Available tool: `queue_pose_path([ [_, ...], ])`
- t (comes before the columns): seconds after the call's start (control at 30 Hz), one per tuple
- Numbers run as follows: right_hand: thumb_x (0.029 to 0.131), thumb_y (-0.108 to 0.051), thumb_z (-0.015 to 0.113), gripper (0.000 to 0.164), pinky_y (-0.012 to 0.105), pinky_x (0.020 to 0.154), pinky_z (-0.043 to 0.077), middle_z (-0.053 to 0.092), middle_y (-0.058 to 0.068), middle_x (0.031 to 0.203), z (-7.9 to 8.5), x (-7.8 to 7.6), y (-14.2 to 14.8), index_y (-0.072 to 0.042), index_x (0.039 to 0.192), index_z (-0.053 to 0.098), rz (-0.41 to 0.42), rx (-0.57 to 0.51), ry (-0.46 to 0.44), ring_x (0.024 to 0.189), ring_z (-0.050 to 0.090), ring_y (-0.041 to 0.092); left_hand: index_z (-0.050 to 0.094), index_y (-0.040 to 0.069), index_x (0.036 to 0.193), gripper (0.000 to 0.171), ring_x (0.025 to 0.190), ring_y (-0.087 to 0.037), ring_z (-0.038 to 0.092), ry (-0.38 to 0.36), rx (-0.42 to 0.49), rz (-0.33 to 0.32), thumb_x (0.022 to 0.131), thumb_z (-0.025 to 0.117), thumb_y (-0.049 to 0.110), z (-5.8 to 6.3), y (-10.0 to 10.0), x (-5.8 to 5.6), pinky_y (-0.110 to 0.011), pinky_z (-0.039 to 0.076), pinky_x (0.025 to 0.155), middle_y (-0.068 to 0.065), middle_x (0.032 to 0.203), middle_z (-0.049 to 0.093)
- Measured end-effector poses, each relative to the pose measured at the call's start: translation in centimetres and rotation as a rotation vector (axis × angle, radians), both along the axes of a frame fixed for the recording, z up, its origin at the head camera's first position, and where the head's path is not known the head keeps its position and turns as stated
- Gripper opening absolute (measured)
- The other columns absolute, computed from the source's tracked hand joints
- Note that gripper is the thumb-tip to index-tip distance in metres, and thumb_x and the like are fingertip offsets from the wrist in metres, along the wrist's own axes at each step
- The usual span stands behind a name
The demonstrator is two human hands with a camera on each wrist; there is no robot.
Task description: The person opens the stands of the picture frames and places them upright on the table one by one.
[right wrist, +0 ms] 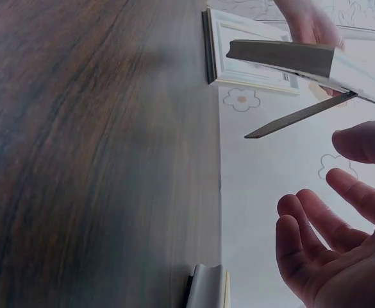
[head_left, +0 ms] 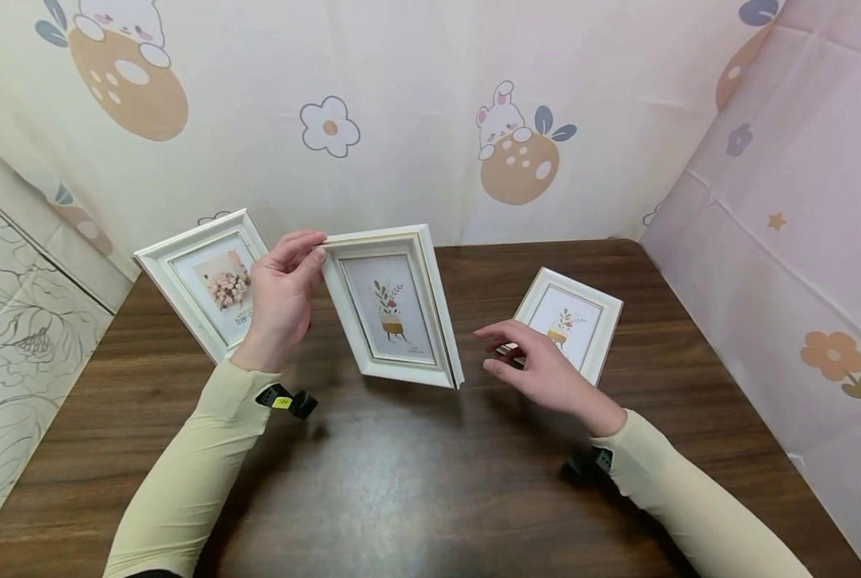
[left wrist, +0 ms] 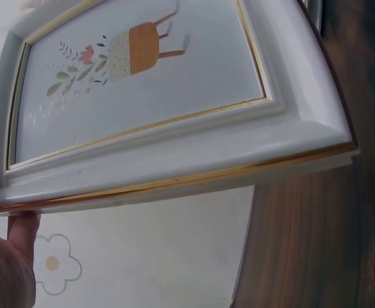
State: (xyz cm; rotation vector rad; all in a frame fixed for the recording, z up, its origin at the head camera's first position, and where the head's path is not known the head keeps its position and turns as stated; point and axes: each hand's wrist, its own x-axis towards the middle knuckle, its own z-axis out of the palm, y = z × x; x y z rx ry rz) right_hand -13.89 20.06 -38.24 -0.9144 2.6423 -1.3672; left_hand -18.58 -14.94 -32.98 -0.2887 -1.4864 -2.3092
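Note:
My left hand (head_left: 282, 293) pinches the upper left corner of a white picture frame (head_left: 394, 309) between thumb and fingers. The frame is upright, tilted, with gold inner trim and a potted-plant print. In the left wrist view, the frame (left wrist: 174, 109) fills most of the picture, fingers at its corner. From the right wrist view, a thin back stand (right wrist: 296, 120) sticks out behind it. To the right, my right hand (head_left: 538, 365) holds nothing; its fingers are spread and slightly bent, apart from the held frame. It partly covers a second white picture frame (head_left: 582, 317) with a similar print.
A third white picture frame (head_left: 209, 281) with a flower photo stands at the left, partly behind my left hand. Everything is on a dark wooden table (head_left: 372, 490). A patterned curtain (head_left: 401, 177) hangs along the table's back edge, with more printed cloth (head_left: 784, 265) at the right.

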Motion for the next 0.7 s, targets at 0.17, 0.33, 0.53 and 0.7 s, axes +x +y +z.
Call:
queue_pose_path([
  [0.17,0.091,-0.009,0.073,0.038,0.039,0.082,0.056,0.064,0.01,0.116,-0.2,0.0,0.2,-0.014,0.126,0.062,-0.002,0.027,-0.006,0.1,0.064,0.023,0.078,0.005,0.101,0.022,0.083,-0.009,0.06,-0.02,-0.018,0.048,0.089,0.067,-0.01,-0.1,-0.4,-0.5,-0.018,0.05,0.064,-0.004,0.107,0.063],
  [0.33,0.091,-0.009,0.073,0.038,0.04,0.08,0.056,0.064,0.006,0.114,-0.3,0.1,0.4,-0.015,0.127,0.063,-0.006,0.042,-0.007,0.1,0.064,0.024,0.079,0.007,0.099,0.022,0.084,-0.008,0.059,-0.034,-0.029,0.081,0.089,0.068,-0.009,-0.2,-0.6,-1.0,-0.016,0.049,0.062,-0.002,0.107,0.062],
  [0.53,0.092,-0.01,0.072,0.037,0.043,0.081,0.056,0.064,0.002,0.116,-0.4,0.0,0.5,-0.016,0.127,0.062,-0.008,0.051,-0.012,0.101,0.064,0.026,0.078,0.006,0.099,0.019,0.086,-0.009,0.061,-0.039,-0.038,0.091,0.088,0.069,-0.008,-0.5,-0.7,-1.6,-0.018,0.052,0.064,-0.003,0.107,0.063],
  [0.7,0.093,-0.01,0.071,0.037,0.044,0.083,0.056,0.063,0.008,0.119,-0.5,-0.1,0.7,-0.014,0.128,0.062,-0.006,0.064,-0.009,0.102,0.063,0.026,0.078,0.003,0.099,0.018,0.089,-0.011,0.062,-0.031,-0.035,0.096,0.088,0.07,-0.008,-0.7,-0.7,-2.1,-0.018,0.053,0.068,-0.004,0.106,0.064],
])
